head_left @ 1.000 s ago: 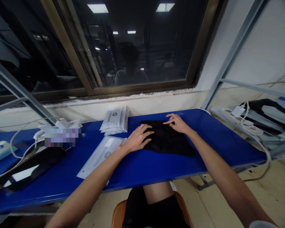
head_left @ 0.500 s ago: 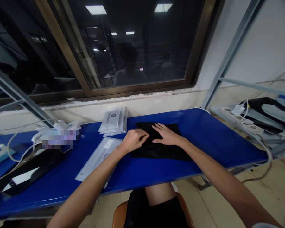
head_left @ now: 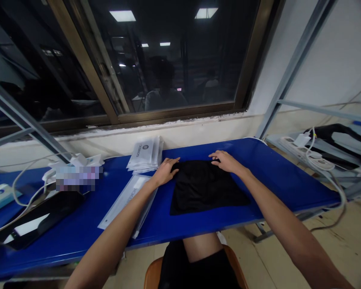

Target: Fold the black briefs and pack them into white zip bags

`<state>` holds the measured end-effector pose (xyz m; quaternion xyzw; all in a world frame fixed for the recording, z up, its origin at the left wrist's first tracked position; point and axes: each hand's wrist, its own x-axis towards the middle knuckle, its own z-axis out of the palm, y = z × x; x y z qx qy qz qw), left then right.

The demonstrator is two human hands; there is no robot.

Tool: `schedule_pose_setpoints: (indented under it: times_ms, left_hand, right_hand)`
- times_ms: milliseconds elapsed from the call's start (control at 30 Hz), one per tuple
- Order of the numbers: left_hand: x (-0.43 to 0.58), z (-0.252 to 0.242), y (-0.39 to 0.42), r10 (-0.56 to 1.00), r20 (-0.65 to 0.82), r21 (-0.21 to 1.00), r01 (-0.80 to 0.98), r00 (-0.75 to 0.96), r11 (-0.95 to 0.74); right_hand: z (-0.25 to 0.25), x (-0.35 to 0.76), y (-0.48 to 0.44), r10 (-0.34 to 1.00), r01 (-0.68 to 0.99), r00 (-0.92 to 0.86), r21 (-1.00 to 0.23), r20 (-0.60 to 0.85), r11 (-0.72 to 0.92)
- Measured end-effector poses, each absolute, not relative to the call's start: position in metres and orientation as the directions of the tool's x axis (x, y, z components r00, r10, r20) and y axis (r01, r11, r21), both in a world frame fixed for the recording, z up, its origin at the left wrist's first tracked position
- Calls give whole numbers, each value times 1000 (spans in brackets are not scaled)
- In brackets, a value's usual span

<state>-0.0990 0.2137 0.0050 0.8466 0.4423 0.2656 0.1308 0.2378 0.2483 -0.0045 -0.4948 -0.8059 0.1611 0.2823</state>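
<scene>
Blue table (head_left: 216,224): both hands (head_left: 165,172) (head_left: 227,161) touch black cloth (head_left: 207,188).

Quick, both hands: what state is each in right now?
Left hand: open, fingers at the black cloth's far corner.
Right hand: open, resting on its far edge.

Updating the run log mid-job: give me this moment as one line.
left hand: at far corner of black cloth | right hand: at its far edge | cloth: flat on blue table
</scene>
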Motion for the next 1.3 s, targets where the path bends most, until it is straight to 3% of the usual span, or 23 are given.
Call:
schedule_pose_setpoints:
  times_ms: [233,367,500,600,733,833,967,1033,1100,1200,1300]
  left_hand:
    - [-113,10,214,836,131,618,616,532,-489]
    - [-110,14,213,855,74,678,603,514,-421]
    - [-106,16,209,858,39,726,575,513,-377]
    - [-107,18,208,861,30,741,566,508,-360]
    - [-113,26,211,881,111,716,577,460,-392]
    - [-111,35,209,880,167,651,621,445,-438]
    - [-98,53,189,861,308,534,675,405,-509]
    - [-91,62,169,805,409,421,694,429,-584]
    - [-87,67,146,698,467,232,687,542,-688]
    - [-84,63,115,538,404,-12,593,740,-805]
    - [-80,49,96,457,354,-77,512,816,-855]
  right_hand:
    - [3,223,243,831,514,-422,-660,362,548]
    - [5,216,241,841,396,-359,-750,405,530]
    - [7,219,240,871,321,-263,-814,414,484]
    - [12,224,238,876,248,-335,-864,347,438]
    - [17,233,240,873,350,-374,-824,313,446]
    - [17,236,244,893,420,-258,-790,369,447]
    - [22,239,238,905,355,-175,-832,388,426]
    - [27,244,224,915,263,-149,-877,375,402]
    - [31,251,205,921,145,-147,-913,362,382]
    - [30,263,172,924,95,-224,-937,309,336]
    - [19,268,150,956,169,-225,-959,188,228]
